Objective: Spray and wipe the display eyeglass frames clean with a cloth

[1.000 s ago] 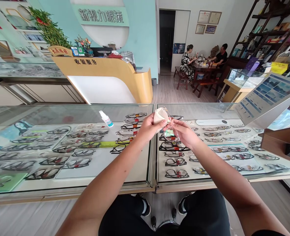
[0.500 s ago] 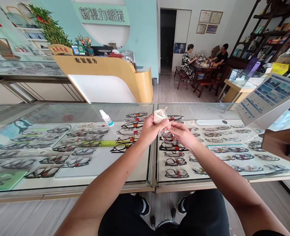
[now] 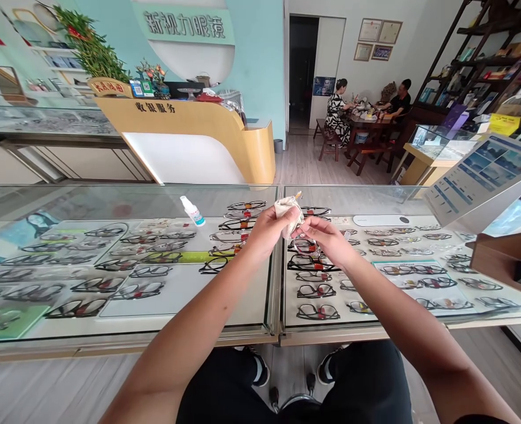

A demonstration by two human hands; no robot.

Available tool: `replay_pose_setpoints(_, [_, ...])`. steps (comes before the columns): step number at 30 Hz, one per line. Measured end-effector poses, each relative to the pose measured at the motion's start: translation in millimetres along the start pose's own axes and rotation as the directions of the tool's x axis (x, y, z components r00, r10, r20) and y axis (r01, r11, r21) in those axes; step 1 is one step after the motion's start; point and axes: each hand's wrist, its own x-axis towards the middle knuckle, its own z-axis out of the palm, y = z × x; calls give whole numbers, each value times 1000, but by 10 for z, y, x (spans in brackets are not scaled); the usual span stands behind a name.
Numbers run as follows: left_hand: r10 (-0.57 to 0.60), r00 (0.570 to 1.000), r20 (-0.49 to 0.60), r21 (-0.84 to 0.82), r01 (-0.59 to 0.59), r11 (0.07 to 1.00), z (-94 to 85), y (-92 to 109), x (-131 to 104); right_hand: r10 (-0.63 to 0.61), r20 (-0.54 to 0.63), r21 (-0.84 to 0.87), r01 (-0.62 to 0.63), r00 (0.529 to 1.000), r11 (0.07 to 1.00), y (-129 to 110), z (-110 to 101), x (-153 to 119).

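Observation:
My left hand [image 3: 267, 231] is closed on a cream cloth [image 3: 283, 206], its thumb pressing the folds together. Part of a pair of eyeglasses is wrapped in that cloth, and an orange-tipped end pokes out above it. Below the fingers shows a thin, clear rim of the eyeglasses [image 3: 302, 247]. My right hand [image 3: 326, 238] pinches the eyeglasses close to the cloth, thumb and forefinger together. Both hands hover over the seam between two glass display cases. A small white spray bottle [image 3: 192, 212] with a teal label stands on the glass to the left.
Rows of eyeglasses lie inside the glass display case [image 3: 238, 294] beneath my arms. A tilted information board [image 3: 485, 176] and a brown box [image 3: 503, 265] occupy the right side. Behind is a wooden cashier counter [image 3: 258, 153]; two people sit at a table farther back.
My left thumb has shifted upward over the cloth, which is now more crumpled. More of the eyeglasses' lower rim shows between the hands. The spray bottle stays put.

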Motion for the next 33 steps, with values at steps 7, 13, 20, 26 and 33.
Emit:
replay_pose_setpoints(7, [-24,999,40,108,19,994,-104,56,23,9,-34,27,-8,999,1000,-67,-10,-11])
replay_pose_setpoints(13, [-1,996,88,81,-6,997,-94,62,45,2,-44,72,1,999,997,-89,-22,1])
replay_pose_setpoints(20, [35,998,61,114,-42,993,-71,35,19,-2,-22,59,3,1000,998,-62,-15,6])
replay_pose_setpoints(26, [104,994,44,114,-108,988,-43,12,-19,18,9,24,-18,1000,1000,-13,-5,-13])
replay_pose_setpoints(33, [144,989,41,102,-148,984,-30,-33,-25,-22,66,-13,23,998,1000,-35,57,-31])
